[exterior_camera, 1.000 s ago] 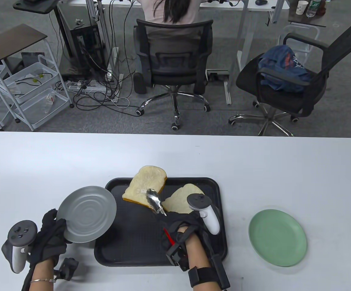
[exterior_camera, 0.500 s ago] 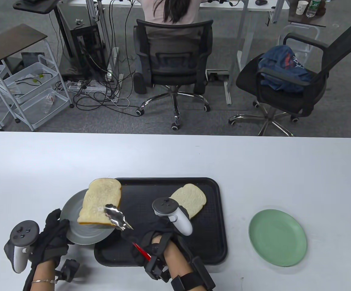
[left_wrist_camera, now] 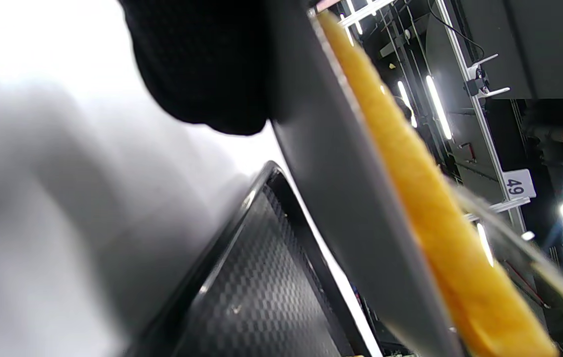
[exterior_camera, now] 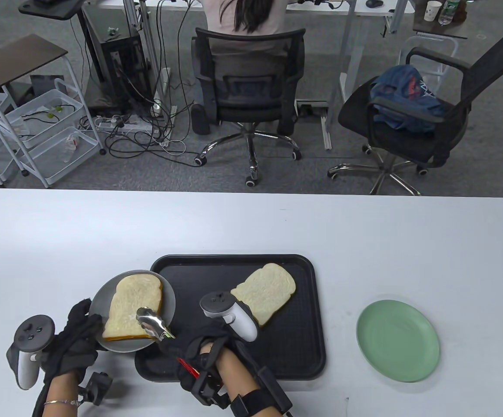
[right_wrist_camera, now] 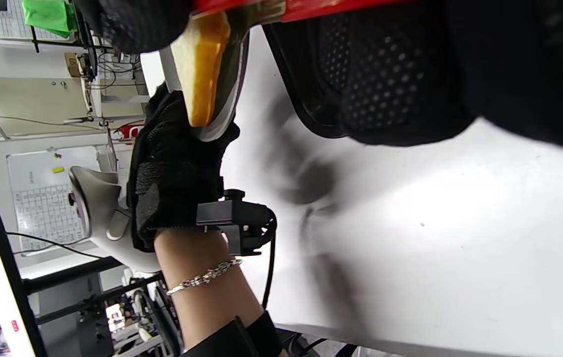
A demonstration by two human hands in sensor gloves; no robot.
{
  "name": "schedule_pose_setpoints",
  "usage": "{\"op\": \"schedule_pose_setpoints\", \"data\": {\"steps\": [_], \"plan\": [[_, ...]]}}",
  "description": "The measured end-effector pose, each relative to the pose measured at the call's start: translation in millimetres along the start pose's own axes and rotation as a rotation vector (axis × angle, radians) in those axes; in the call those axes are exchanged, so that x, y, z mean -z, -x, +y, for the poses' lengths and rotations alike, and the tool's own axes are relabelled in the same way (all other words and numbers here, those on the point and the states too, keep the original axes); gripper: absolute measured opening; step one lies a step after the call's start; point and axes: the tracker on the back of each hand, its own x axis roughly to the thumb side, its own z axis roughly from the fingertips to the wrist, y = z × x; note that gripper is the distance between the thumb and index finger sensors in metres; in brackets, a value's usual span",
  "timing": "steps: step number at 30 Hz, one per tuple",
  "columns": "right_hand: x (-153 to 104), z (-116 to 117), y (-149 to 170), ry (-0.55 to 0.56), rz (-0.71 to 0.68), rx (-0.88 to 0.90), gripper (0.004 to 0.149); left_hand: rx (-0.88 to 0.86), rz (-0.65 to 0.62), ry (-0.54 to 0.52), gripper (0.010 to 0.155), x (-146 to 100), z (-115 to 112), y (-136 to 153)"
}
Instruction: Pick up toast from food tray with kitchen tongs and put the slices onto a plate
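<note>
My left hand point(exterior_camera: 75, 336) grips the rim of a grey plate point(exterior_camera: 169, 295) and holds it above the table, just over the black tray's point(exterior_camera: 303, 347) left edge. A slice of toast point(exterior_camera: 132, 304) lies on that plate, its yellow crust point(left_wrist_camera: 425, 198) edge-on in the left wrist view. My right hand point(exterior_camera: 206, 347) grips red-handled metal tongs point(exterior_camera: 156, 325), whose tips still clamp the slice's near right corner. A second slice of toast point(exterior_camera: 266, 291) lies on the tray at the back right. In the right wrist view the plate point(right_wrist_camera: 226, 104) and toast point(right_wrist_camera: 202, 74) sit above my left hand point(right_wrist_camera: 172, 163).
A green plate point(exterior_camera: 397, 341) sits on the white table right of the tray. Beyond the table's far edge stand two office chairs, with a person seated in the middle one point(exterior_camera: 247, 87), and a white wire cart point(exterior_camera: 38, 139) at the left.
My right hand carried the toast in the tongs from above the tray's back edge leftward and down onto the grey plate. My left hand tilted the plate flatter and brought it slightly right.
</note>
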Motion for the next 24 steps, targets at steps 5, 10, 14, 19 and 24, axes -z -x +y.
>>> {"op": "schedule_pose_setpoints", "data": {"steps": [5,10,14,19,24], "plan": [[-6,-1,0,-0.014,0.026,0.022,0.09,-0.003,0.01,0.011,0.061,1,-2,1],[-12,-3,-1,-0.023,0.04,0.032,0.091,-0.014,0.025,0.008,0.061,1,-1,3],[-19,-8,0,-0.021,0.044,0.034,0.091,-0.022,0.035,0.002,0.061,1,0,5],[-32,-20,3,0.004,0.038,0.045,0.092,-0.022,0.044,-0.012,0.061,0,2,4],[-50,-38,11,0.038,0.012,0.083,0.092,-0.043,0.049,-0.009,0.061,0,3,4]]}}
